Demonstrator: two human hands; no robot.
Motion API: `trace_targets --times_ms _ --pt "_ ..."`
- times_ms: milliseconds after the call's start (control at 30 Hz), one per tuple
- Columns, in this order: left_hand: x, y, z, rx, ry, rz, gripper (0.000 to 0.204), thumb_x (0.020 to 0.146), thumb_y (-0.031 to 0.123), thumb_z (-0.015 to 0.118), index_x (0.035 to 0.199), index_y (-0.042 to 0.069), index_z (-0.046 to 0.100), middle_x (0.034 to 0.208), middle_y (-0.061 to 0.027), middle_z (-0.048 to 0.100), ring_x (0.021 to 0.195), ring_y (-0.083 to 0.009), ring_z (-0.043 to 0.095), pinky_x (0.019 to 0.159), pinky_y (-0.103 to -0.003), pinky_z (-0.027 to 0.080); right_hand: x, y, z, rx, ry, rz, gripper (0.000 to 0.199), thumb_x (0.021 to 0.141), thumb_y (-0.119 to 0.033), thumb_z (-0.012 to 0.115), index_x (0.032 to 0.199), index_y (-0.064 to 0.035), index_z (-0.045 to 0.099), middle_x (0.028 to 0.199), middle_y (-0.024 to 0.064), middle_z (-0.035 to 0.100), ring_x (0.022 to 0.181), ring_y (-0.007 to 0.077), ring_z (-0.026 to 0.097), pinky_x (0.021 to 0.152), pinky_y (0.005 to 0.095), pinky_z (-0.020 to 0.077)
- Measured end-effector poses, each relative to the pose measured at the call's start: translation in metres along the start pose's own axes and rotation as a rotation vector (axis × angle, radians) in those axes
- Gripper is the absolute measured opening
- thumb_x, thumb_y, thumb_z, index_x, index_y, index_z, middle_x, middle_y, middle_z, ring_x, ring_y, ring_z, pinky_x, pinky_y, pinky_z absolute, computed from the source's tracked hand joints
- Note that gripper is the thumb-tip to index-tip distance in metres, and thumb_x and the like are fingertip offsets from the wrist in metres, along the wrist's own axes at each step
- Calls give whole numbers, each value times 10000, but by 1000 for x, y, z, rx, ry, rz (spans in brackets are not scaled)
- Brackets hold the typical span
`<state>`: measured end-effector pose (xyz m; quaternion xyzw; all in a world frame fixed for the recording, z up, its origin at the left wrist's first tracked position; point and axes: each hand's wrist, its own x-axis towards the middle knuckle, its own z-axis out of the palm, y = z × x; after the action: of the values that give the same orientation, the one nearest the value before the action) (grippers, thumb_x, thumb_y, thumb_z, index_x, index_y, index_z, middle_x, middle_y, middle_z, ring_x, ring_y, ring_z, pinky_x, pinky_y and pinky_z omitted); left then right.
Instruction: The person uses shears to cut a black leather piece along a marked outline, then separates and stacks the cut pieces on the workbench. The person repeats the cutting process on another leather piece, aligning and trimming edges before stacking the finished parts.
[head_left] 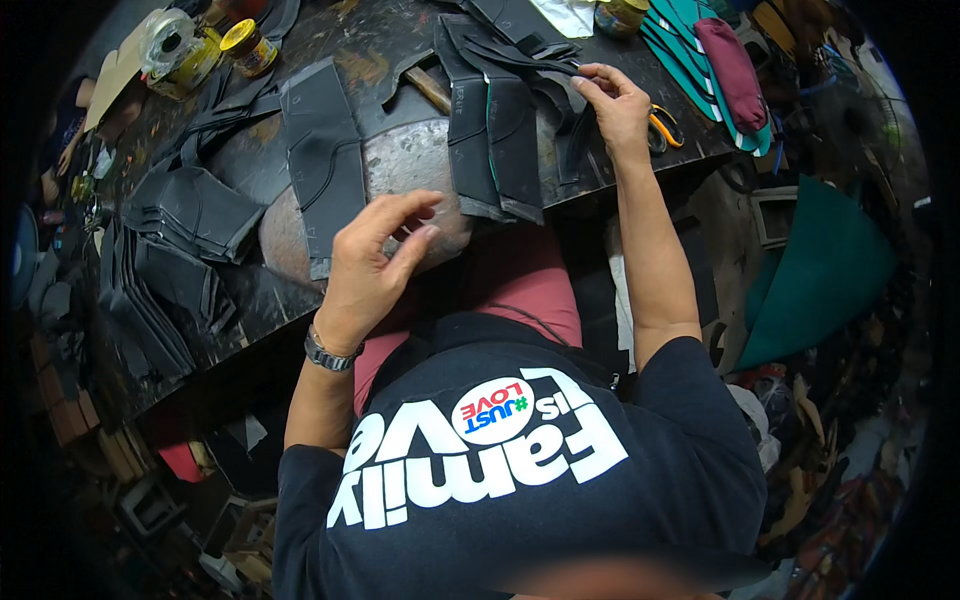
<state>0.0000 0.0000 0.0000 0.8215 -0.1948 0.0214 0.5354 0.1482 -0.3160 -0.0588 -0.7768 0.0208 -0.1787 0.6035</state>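
Observation:
My left hand hovers over the table's near edge, thumb and curved fingers apart, with nothing seen between them. Beside it lies a long black panel with a thin cord across it and pale marks. At the upper right, my right hand pinches the end of a black strip between thumb and fingers. That strip belongs to a loose bunch of black pieces. Left of the right hand, two overlapping black panels rest on a grey stone slab, their lower ends reaching past its near edge.
A wooden handle lies beyond the slab. Orange-handled scissors sit near the table's right edge. Stacked black pieces cover the left side. A yellow jar stands behind, and teal sheets with a maroon bundle lie far right.

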Motion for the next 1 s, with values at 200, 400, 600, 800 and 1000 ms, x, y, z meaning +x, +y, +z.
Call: trace_targets --times_ms 200,400,600,800,1000 --pt "11 5 19 -16 -128 40 296 849 13 673 1143 38 647 956 -93 645 821 -178 643 721 -277 516 14 8 -7 24 -1 -30 188 787 -106 780 942 -11 733 822 27 672 771 87 608 707 218 486" --pt "25 12 40 -26 -289 27 293 858 13 673 1149 34 645 1018 -93 650 883 -175 642 766 -274 512 14 9 -10 245 -55 156 148 783 -60 761 915 -2 729 825 28 681 762 93 614 720 213 487" --pt "65 17 76 135 -342 217 359 839 82 688 1185 29 604 1211 -151 578 999 -324 628 836 -368 519 5 6 -9 177 -167 240 131 761 -22 735 890 1 726 824 43 691 754 94 618 721 209 483" --pt "107 9 113 498 -355 394 546 775 126 734 1262 -13 529 1328 -189 498 1218 -332 499 1013 -402 413 4 10 -10 147 -208 229 157 767 -51 719 913 6 719 813 37 685 759 92 611 708 204 475" --pt "133 -20 125 677 -324 392 720 741 195 770 1354 -6 449 1324 -169 496 1204 -297 501 1027 -391 379 -3 15 -13 63 -234 83 189 794 -55 667 965 16 701 803 11 654 726 56 577 670 195 461"
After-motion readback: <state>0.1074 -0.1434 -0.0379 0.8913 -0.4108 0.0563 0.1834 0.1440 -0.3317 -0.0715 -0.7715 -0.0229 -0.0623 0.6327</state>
